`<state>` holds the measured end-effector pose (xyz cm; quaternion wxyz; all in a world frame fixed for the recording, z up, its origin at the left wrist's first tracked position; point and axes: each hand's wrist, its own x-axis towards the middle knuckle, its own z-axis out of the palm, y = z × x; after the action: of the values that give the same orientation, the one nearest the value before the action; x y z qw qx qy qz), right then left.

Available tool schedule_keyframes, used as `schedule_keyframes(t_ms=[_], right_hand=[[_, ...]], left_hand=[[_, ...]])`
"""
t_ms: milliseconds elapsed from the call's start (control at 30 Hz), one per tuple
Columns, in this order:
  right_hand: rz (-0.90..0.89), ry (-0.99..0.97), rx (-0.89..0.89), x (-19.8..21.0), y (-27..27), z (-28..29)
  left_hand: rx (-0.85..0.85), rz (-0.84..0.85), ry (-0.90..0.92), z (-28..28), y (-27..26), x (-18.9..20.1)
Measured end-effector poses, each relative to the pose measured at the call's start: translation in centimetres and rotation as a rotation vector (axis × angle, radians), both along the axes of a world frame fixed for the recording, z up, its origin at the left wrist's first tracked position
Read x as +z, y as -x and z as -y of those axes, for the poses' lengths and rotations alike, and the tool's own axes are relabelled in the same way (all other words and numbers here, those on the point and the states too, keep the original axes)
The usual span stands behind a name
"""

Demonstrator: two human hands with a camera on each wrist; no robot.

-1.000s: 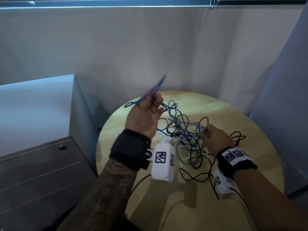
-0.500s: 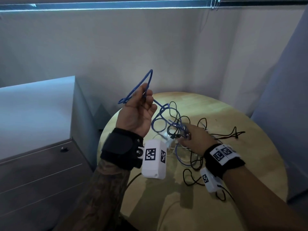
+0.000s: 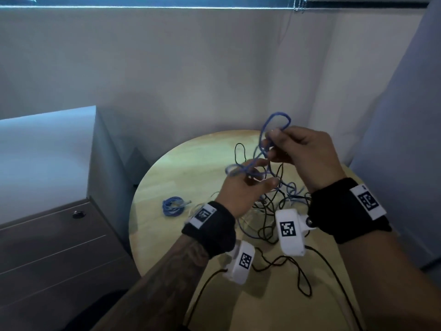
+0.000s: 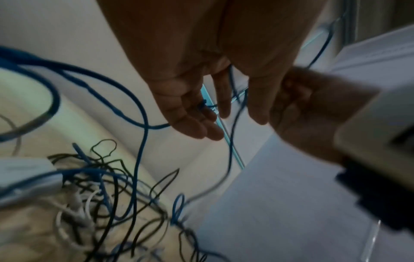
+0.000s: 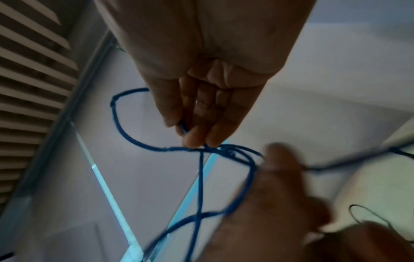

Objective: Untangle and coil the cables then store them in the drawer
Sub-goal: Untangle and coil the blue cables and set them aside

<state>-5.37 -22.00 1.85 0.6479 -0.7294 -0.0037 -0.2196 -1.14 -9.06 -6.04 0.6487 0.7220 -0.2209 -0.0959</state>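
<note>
Hands [image 3: 307,154] with blue cable [image 3: 274,120] above table [image 3: 167,177]

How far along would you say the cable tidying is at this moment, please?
One coiled blue cable already lies on the table. Both the left hand and right hand hold a second blue cable. The tangled pile remains, and the drawer is closed.

Head view downward; wrist views close-up.

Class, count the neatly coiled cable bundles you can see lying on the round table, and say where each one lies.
1: a blue coiled bundle lies on the table, left of the tangle and near the cabinet. The hands and the tangle may hide others.
</note>
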Motion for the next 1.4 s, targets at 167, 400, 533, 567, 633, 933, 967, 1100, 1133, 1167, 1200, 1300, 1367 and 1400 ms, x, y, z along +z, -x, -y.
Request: schedule_keyframes(t_ms=[167, 400, 533, 567, 633, 933, 967, 1100, 1133, 1167, 1200, 1300, 1367, 1400], right_hand=[[0.047, -0.032, 0.129, 0.7, 1.1, -1.2], [-0.293, 0.350, -0.086, -9.1, -1.1, 3.8], [-0.689, 0.750, 0.075, -16.1, -2.3, 6.2], [-0.731, 0.811, 0.050, -16.7, -2.5, 6.6], [-0.781, 0.874, -0.047, -17.1, -3.0, 7.5], [-0.166, 0.703, -0.370, -9.6, -2.8, 6.0], [-0.117, 0.687, -0.263, -8.9, -2.5, 4.7], [-0.409, 0.846, 0.098, -10.1, -1.6, 2.9], [-0.399, 0.814, 0.073, -10.0, -1.6, 3.3], [-0.358, 0.739, 0.023, -9.5, -1.6, 3.7], [-0.294, 0.615, -0.047, -8.8, -1.5, 4.0], [-0.098, 0.139, -0.199, -5.9, -1.3, 4.0], [-0.002, 0.009, -0.197, -4.2, -0.9, 3.0], [0.034, -0.012, -0.189, -3.6, -0.7, 2.3]], left_hand=[[0.058, -0.010, 0.153, 1.7, 0.3, -0.9], [0.079, -0.242, 0.483, 0.5, -1.3, 2.2], [0.047, -0.226, 0.561, -0.4, -1.5, 3.5], [0.054, -0.207, 0.582, -0.8, -1.7, 4.0], [0.081, -0.166, 0.616, -1.9, -2.4, 5.1], [0.068, -0.200, 0.623, -3.1, -3.4, 5.5], [0.067, -0.207, 0.626, -3.1, -3.4, 5.5], [0.080, -0.206, 0.628, -3.6, -3.6, 5.2], [0.093, -0.195, 0.616, -3.8, -3.6, 4.9], [0.121, -0.172, 0.590, -3.9, -3.5, 4.5], [0.158, -0.138, 0.546, -4.0, -3.5, 4.0], [0.220, -0.045, 0.353, -3.3, -2.7, 2.8], [0.146, -0.026, 0.256, -2.1, -1.9, 2.0], [0.094, -0.026, 0.213, -1.3, -1.5, 1.6]])
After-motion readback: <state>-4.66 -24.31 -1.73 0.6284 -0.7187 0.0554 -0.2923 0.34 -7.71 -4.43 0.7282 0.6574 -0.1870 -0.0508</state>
